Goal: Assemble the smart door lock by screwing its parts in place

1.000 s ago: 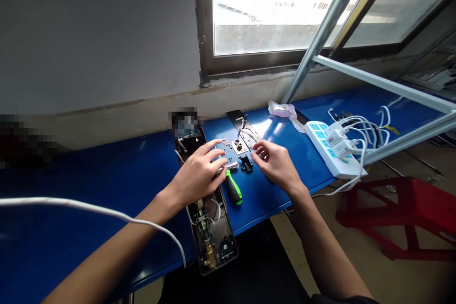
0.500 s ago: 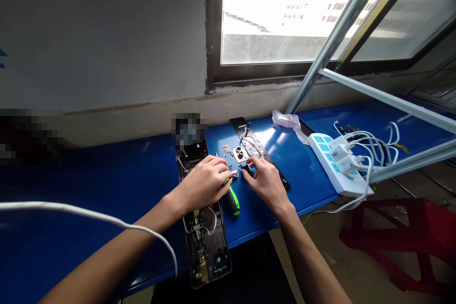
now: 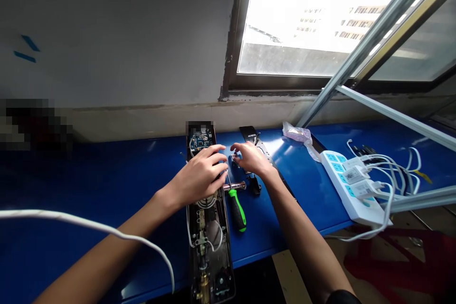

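Door-lock housing (image 3: 210, 251) lies under left hand (image 3: 197, 175), just beside right hand (image 3: 251, 159).

The bench top (image 3: 306, 190) is glossy blue paint, the screwdriver handle (image 3: 237, 211) shiny plastic, the power strip (image 3: 347, 185) smooth white plastic.

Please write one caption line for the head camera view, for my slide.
Left hand over an opened electronic lock housing, right hand beside it, green-handled screwdriver on a blue bench.

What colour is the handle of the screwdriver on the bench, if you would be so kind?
The screwdriver handle is green and black, clearest in the head view.
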The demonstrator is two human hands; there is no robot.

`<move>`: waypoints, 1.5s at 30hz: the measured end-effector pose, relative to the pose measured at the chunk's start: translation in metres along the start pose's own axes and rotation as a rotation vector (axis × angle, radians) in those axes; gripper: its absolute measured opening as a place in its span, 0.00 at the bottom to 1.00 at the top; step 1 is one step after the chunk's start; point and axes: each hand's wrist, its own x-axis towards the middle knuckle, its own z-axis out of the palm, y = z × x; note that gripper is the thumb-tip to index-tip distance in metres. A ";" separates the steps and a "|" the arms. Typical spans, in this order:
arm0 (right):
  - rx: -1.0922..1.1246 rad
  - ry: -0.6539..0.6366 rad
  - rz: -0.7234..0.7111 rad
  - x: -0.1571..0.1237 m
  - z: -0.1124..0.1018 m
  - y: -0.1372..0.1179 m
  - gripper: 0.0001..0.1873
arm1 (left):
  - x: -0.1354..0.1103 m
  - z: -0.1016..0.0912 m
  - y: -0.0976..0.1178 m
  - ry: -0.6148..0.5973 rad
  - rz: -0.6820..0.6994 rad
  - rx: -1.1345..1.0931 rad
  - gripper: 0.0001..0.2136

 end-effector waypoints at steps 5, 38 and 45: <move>0.053 -0.019 0.015 0.011 0.006 0.004 0.18 | 0.000 -0.001 -0.003 0.015 -0.003 -0.027 0.09; 0.188 0.342 -0.487 -0.013 -0.004 -0.074 0.02 | -0.020 -0.061 -0.051 -0.096 -0.322 -0.057 0.08; 0.109 0.361 -0.525 -0.019 -0.007 -0.077 0.04 | -0.020 -0.065 -0.047 -0.112 -0.326 -0.050 0.09</move>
